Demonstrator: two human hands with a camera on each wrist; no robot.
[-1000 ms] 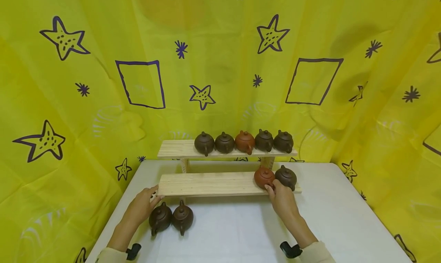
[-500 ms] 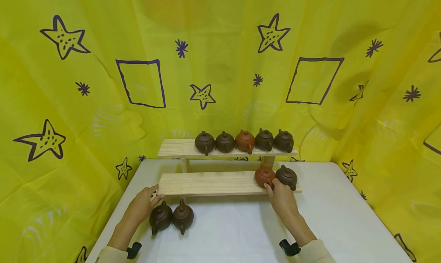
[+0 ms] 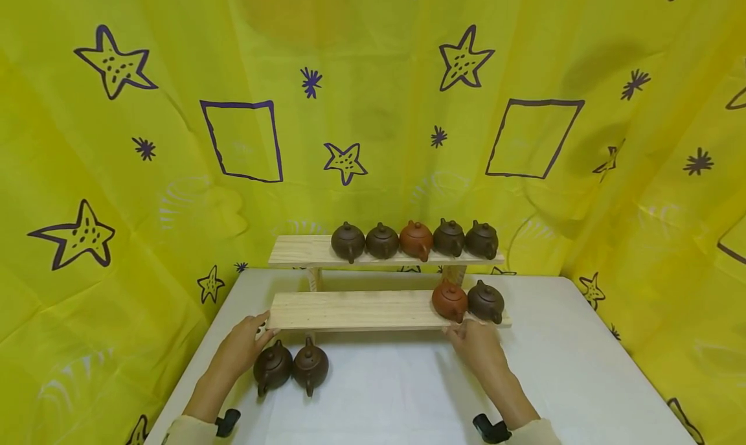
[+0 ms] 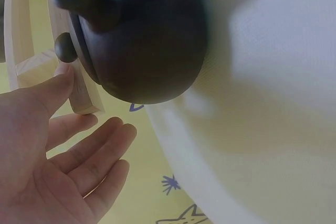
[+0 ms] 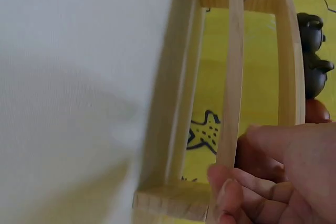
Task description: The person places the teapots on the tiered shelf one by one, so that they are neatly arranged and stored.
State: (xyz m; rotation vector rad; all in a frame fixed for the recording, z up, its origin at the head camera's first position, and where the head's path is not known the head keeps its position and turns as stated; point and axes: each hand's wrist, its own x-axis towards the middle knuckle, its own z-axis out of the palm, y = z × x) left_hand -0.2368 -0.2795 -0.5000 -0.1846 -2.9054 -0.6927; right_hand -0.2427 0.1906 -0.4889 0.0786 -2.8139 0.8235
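Note:
My left hand (image 3: 241, 344) holds the left end of a two-tier wooden shelf (image 3: 350, 310). Its thumb and index finger pinch the lower board's corner; the other fingers stretch out free. A dark brown teapot (image 4: 147, 40) fills much of the left wrist view, close by that hand. At the lower board's front edge, my right hand (image 3: 478, 348) grips the wood, fingertips (image 5: 228, 195) curled at the edge. Just behind it on that board sit a reddish-brown teapot (image 3: 449, 300) and a dark brown teapot (image 3: 486, 300), side by side.
The upper board (image 3: 300, 247) carries a row of several teapots, one reddish (image 3: 416, 239) among dark ones. On the white table (image 3: 384, 393), two dark teapots (image 3: 310, 367) stand before the shelf's left end. A yellow patterned curtain (image 3: 379, 121) hangs around the table.
My right hand has let go of the reddish-brown teapot and moved slightly down to the lower board's front edge. The left hand keeps its place.

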